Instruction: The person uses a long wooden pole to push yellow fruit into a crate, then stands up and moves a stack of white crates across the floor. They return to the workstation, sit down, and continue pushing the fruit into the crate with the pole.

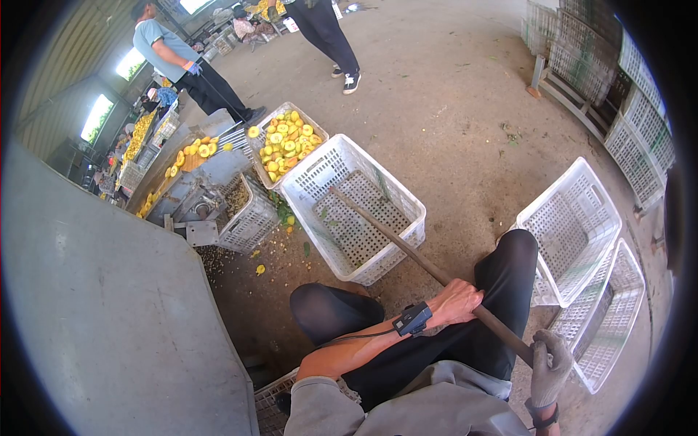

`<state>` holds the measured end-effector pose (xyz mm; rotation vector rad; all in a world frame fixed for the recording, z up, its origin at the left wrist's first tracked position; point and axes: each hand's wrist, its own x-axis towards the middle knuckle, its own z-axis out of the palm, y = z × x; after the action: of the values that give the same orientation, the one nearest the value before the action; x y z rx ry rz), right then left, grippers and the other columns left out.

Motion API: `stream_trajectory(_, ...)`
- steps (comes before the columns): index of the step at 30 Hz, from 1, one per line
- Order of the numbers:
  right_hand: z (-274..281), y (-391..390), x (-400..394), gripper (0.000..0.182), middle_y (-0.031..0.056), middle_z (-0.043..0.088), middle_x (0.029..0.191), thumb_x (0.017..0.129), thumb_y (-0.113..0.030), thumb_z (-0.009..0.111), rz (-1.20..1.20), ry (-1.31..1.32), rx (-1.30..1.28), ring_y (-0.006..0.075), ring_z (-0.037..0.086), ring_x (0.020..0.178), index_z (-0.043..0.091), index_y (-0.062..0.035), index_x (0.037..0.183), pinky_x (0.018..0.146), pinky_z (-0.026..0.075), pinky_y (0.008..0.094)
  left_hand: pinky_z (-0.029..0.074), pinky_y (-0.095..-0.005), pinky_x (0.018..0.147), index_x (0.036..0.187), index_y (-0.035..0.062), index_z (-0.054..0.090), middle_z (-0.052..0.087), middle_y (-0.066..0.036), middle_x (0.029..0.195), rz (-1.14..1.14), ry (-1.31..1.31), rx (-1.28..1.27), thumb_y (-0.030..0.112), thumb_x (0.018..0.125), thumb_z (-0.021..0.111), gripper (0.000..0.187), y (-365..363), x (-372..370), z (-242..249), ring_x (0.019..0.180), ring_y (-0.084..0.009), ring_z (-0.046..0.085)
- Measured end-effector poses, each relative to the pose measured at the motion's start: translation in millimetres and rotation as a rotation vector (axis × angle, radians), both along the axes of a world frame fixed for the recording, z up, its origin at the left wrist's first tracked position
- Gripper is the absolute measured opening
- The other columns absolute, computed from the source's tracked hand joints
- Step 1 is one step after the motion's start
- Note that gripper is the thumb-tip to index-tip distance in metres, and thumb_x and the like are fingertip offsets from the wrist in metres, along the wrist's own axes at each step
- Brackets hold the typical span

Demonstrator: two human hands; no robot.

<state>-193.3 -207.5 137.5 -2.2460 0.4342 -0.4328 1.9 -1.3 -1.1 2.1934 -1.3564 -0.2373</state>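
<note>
Head view: wooden pole (414, 253), one, held two-handed, far end over the white crate (389, 192).
Landmark, white crate: in front of the seated person. Left hand (458, 300), bare, wrapped round the pole on the near side of the crate; right hand (550, 361), gloved, grasping the pole's near end, farther back and right of the crate. Contact between far tip and crate floor: cannot tell. Beyond the crate, leftward: yellow fruit (287, 145), cut, crated. Step in hand, by judgement: guiding the pole at the crate. Next move, by judgement: calls for both grips working together, shaft kept off the crate's near rim.
</note>
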Motion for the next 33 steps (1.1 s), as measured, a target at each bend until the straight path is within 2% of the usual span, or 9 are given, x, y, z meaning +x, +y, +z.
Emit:
stream_trajectory(11, -3.4, -1.2, -1.3, 0.018, 0.0132, 0.074, 0.089, 0.081, 0.006, 0.069, -0.021, 0.022, 0.0, 0.0284, 0.072, 0.082, 0.075, -0.0012, 0.096, 0.078, 0.054, 0.0392, 0.053, -0.051, 0.066, 0.081, 0.0, 0.063, 0.067, -0.021, 0.071, -0.001, 0.005, 0.026, 0.023, 0.076, 0.083, 0.03, -0.3, -0.5, 0.4, 0.074, -0.0432, 0.069)
stream_trajectory(17, -5.1, -0.9, -2.2, 0.019, 0.013, 0.074, 0.089, 0.081, 0.006, 0.069, -0.048, 0.039, 0.068, 0.0278, 0.072, 0.082, 0.075, -0.0012, 0.097, 0.078, 0.054, 0.0388, 0.054, -0.051, 0.066, 0.081, 0.0001, 0.063, 0.068, -0.021, 0.072, -0.004, 0.002, 0.02, 0.023, 0.076, 0.082, 0.03, 0.1, 0.0, 1.0, 0.074, -0.0434, 0.069)
stream_trajectory(26, -4.5, -1.9, -2.2, 0.02, 0.0123, 0.074, 0.089, 0.08, 0.005, 0.069, -0.036, 0.038, 0.028, 0.027, 0.073, 0.082, 0.075, -0.0017, 0.098, 0.079, 0.054, 0.0388, 0.053, -0.0519, 0.065, 0.079, 0.0009, 0.063, 0.067, -0.022, 0.071, 0.006, 0.01, 0.027, 0.024, 0.077, 0.081, 0.029, -0.5, -0.3, 0.9, 0.073, -0.0441, 0.068)
stream_trajectory(29, -4.4, -4.8, -2.9, 0.021, 0.0114, 0.071, 0.091, 0.088, 0.008, 0.06, 0.044, 0.014, -0.042, 0.0208, 0.068, 0.083, 0.074, 0.0009, 0.102, 0.074, 0.053, 0.0336, 0.052, -0.0522, 0.065, 0.078, 0.0008, 0.063, 0.067, -0.022, 0.071, 0.008, 0.011, 0.016, 0.024, 0.077, 0.081, 0.029, -0.3, -0.6, 1.8, 0.073, -0.0441, 0.068)
stream_trajectory(32, -4.8, -3.1, -2.0, 0.019, 0.0128, 0.073, 0.089, 0.08, 0.006, 0.069, -0.001, 0.011, -0.044, 0.0262, 0.072, 0.082, 0.075, -0.001, 0.098, 0.078, 0.054, 0.0379, 0.052, -0.0522, 0.065, 0.078, 0.0008, 0.063, 0.067, -0.022, 0.071, 0.006, 0.008, 0.006, 0.024, 0.077, 0.081, 0.029, -0.7, -0.5, -0.8, 0.073, -0.0441, 0.068)
stream_trajectory(33, -4.3, -2.1, -1.7, 0.02, 0.013, 0.073, 0.089, 0.08, 0.006, 0.069, -0.004, 0.007, -0.031, 0.0263, 0.072, 0.082, 0.075, -0.0008, 0.098, 0.078, 0.054, 0.0378, 0.052, -0.0523, 0.064, 0.078, 0.0008, 0.063, 0.067, -0.022, 0.071, 0.005, 0.006, 0.007, 0.023, 0.077, 0.081, 0.029, -0.6, -0.5, -2.2, 0.073, -0.0442, 0.068)
